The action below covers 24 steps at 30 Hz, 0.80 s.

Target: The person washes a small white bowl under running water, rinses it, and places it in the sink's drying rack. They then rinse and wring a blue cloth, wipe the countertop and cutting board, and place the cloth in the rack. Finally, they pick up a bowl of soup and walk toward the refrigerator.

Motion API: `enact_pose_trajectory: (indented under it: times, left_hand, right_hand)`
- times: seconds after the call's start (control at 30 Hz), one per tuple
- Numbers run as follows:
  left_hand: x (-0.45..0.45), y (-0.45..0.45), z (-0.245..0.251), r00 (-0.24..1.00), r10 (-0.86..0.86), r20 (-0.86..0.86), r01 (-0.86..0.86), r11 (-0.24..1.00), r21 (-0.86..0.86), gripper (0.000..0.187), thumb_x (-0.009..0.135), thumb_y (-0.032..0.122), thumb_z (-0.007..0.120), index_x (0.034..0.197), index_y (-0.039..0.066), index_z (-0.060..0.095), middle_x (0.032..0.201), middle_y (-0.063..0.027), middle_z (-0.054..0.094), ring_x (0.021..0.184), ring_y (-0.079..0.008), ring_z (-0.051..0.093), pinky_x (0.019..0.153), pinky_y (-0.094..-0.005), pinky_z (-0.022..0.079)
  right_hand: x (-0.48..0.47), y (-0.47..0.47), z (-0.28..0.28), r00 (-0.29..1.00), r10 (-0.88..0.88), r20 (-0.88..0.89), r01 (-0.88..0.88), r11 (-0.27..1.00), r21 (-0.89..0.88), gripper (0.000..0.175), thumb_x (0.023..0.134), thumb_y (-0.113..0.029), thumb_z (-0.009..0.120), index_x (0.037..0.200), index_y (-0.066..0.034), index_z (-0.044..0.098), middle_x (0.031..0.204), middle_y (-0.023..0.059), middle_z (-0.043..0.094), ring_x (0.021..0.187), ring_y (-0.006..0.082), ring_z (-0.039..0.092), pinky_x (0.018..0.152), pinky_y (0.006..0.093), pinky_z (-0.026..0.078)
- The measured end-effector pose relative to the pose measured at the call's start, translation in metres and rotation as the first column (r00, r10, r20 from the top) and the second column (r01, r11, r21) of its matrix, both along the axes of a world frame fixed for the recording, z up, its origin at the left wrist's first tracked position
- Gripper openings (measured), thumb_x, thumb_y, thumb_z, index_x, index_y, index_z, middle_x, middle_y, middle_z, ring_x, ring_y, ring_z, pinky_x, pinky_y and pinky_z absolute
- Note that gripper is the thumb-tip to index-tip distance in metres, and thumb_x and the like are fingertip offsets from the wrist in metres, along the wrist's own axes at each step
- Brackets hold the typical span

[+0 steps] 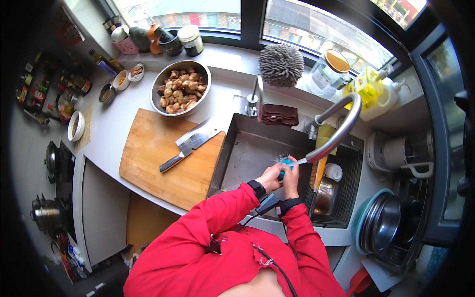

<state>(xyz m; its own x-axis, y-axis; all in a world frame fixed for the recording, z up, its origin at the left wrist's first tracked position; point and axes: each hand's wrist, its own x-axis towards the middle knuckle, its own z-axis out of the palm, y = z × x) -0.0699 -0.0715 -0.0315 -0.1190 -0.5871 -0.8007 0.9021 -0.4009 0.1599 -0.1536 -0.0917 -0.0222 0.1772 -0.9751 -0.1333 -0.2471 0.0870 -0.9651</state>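
Observation:
Over the sink basin (252, 152), my left hand (272, 177) and my right hand (291, 176) close together around a small blue scrubber or cloth (285, 170); its exact kind is unclear. Water runs onto it from the curved metal faucet (334, 137). Both hands partly cover the blue thing. Left of the sink lies a wooden cutting board (148, 148) with a cleaver (193, 141) flat on it, its handle pointing towards me. Behind the board stands a steel bowl (154, 92) of knobbly brown root pieces (182, 91).
A drying basket (349, 200) with a metal cup (325, 196) sits at the sink's right. Stacked steel bowls (386, 222) stand farther right. A folded brown cloth (280, 115) lies behind the basin, below a grey chenille ball (281, 65). Small bowls stand at the far left.

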Motion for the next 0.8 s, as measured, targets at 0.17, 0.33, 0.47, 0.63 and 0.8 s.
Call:
enact_pose_trajectory:
  times: [0.17, 0.33, 0.47, 0.63, 0.8]
  left_hand:
    - [0.022, 0.000, 0.006, 0.997, 0.077, 0.000, -0.077, 0.996, 0.044, 0.034, 0.099, 0.041, 0.039, 0.101, 0.012, 0.058, 0.100, -0.0037, 0.060, 0.090, -0.0180, 0.054, 0.084, -0.0371, 0.046]
    - [0.011, 0.014, 0.013, 1.000, 0.000, 0.019, 0.001, 0.999, -0.049, 0.031, 0.101, 0.031, 0.038, 0.114, 0.010, 0.057, 0.110, -0.0059, 0.061, 0.098, -0.0202, 0.057, 0.090, -0.0367, 0.045]
    - [0.017, 0.011, 0.018, 0.998, -0.018, 0.063, 0.024, 0.995, -0.095, 0.031, 0.100, 0.030, 0.039, 0.111, 0.009, 0.059, 0.104, -0.0054, 0.062, 0.094, -0.0192, 0.057, 0.087, -0.0361, 0.046]
    - [0.027, 0.019, 0.017, 0.991, -0.118, 0.061, 0.128, 0.970, -0.205, 0.026, 0.099, 0.024, 0.044, 0.112, 0.008, 0.059, 0.097, -0.0038, 0.063, 0.087, -0.0162, 0.058, 0.081, -0.0308, 0.047]
    - [0.034, 0.025, 0.019, 0.695, -0.179, 0.696, 0.423, 0.885, -0.195, 0.020, 0.092, 0.012, 0.057, 0.107, 0.001, 0.064, 0.089, -0.0002, 0.064, 0.075, -0.0097, 0.058, 0.068, -0.0239, 0.048]
  right_hand:
    - [0.010, 0.033, -0.024, 0.954, 0.244, 0.176, -0.256, 0.965, 0.050, 0.043, 0.098, -0.022, 0.044, 0.136, -0.0014, 0.042, 0.140, 0.0137, 0.042, 0.129, 0.0231, 0.039, 0.107, 0.0327, 0.029]
    - [0.015, 0.002, -0.061, 0.936, 0.064, 0.345, -0.158, 0.954, 0.254, 0.049, 0.100, -0.027, 0.041, 0.142, -0.0017, 0.033, 0.144, 0.0124, 0.037, 0.132, 0.0204, 0.034, 0.109, 0.0315, 0.025]
    - [0.024, 0.013, -0.094, 0.940, 0.102, 0.324, -0.180, 0.959, 0.218, 0.050, 0.101, -0.027, 0.039, 0.143, -0.0019, 0.032, 0.144, 0.0145, 0.038, 0.135, 0.0232, 0.031, 0.110, 0.0329, 0.023]
    - [0.021, 0.011, -0.081, 0.982, 0.122, -0.146, -0.144, 0.978, -0.151, 0.050, 0.098, -0.026, 0.043, 0.140, -0.0003, 0.034, 0.141, 0.0208, 0.041, 0.128, 0.0311, 0.039, 0.107, 0.0404, 0.028]
    - [-0.015, -0.010, -0.006, 0.948, 0.180, 0.262, -0.282, 0.859, 0.427, 0.046, 0.094, -0.029, 0.056, 0.132, -0.0054, 0.048, 0.112, 0.0057, 0.059, 0.098, 0.0100, 0.053, 0.086, 0.0268, 0.042]
